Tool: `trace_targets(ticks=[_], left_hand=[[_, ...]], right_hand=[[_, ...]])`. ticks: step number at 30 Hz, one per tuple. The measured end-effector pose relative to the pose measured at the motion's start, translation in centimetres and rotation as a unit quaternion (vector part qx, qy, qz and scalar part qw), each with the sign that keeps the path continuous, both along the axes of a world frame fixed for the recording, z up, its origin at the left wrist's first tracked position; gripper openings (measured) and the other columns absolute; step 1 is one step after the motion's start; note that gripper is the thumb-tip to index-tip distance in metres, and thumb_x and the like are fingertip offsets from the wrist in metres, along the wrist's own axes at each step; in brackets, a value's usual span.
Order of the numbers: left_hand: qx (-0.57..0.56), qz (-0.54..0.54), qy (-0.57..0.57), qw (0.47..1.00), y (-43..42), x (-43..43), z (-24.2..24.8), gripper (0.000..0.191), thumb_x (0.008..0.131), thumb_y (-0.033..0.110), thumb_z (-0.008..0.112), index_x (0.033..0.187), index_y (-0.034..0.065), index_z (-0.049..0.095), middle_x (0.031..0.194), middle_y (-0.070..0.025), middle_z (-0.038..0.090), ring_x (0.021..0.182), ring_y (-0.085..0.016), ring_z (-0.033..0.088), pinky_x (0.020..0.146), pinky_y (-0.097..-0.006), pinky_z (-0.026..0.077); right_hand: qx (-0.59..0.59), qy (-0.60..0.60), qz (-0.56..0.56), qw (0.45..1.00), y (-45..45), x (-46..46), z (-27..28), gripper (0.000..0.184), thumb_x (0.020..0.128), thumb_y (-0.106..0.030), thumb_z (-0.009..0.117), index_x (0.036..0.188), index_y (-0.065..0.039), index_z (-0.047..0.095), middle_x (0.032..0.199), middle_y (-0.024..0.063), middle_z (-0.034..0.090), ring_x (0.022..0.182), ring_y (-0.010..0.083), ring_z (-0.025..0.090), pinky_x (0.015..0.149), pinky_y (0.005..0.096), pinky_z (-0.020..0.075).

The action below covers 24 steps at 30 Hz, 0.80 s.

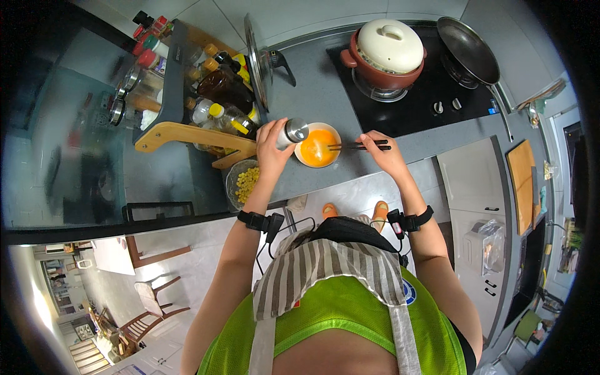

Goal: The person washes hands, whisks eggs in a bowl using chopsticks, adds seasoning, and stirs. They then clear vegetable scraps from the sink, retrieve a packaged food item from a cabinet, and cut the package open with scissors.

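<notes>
My left hand (273,152) grips a shaker jar (291,132) with a silver metal cap, tilted at the left rim of a white bowl (300,158). Beaten egg (318,146), bright orange-yellow, fills much of the bowl. A pair of black chopsticks (349,146) is held by my right hand (385,152), their tips in the egg. Below my left hand, partly covered by my forearm, a glass bowl (230,186) holds yellow corn kernels (246,184). Whether anything is falling from the shaker I cannot tell.
A reddish clay pot with a cream lid (390,46) stands on the black gas hob (412,115), beside a frying pan (468,49). Left are a glass pan lid (257,65) and a spice rack (187,133) of bottles. A wooden cutting board (520,185) lies right.
</notes>
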<state>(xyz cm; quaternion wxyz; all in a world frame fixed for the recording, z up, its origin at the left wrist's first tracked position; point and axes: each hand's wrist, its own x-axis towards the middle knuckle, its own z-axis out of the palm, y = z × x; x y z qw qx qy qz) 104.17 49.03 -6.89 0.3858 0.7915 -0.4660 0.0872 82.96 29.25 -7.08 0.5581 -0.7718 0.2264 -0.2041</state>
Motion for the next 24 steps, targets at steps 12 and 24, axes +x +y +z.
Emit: trace_targets(ticks=[12, 24], left_hand=[[0.089, -0.075, -0.274, 0.955, -0.6, 0.6, 0.5, 0.055, 0.061, -0.002, 0.064, 0.114, 0.0149, 0.064, 0.108, -0.0091, 0.055, 0.105, -0.029, 0.052, 0.093, -0.041, 0.043], [0.099, -0.055, -0.211, 0.971, -0.7, 0.7, -0.7, 0.059, 0.06, 0.0, 0.068, 0.117, 0.0151, 0.062, 0.109, -0.0099, 0.054, 0.107, -0.03, 0.05, 0.096, -0.0436, 0.04]], right_hand=[[0.013, -0.019, -0.011, 1.0, 0.4, -0.4, -0.8, 0.028, 0.092, -0.023, 0.055, 0.087, 0.002, 0.065, 0.079, 0.0118, 0.063, 0.072, 0.0203, 0.061, 0.066, 0.0287, 0.046], [-0.003, -0.013, -0.019, 1.0, 0.4, -0.3, -0.8, 0.029, 0.092, -0.025, 0.055, 0.086, 0.001, 0.066, 0.079, 0.0111, 0.063, 0.071, 0.021, 0.061, 0.065, 0.0285, 0.0466]])
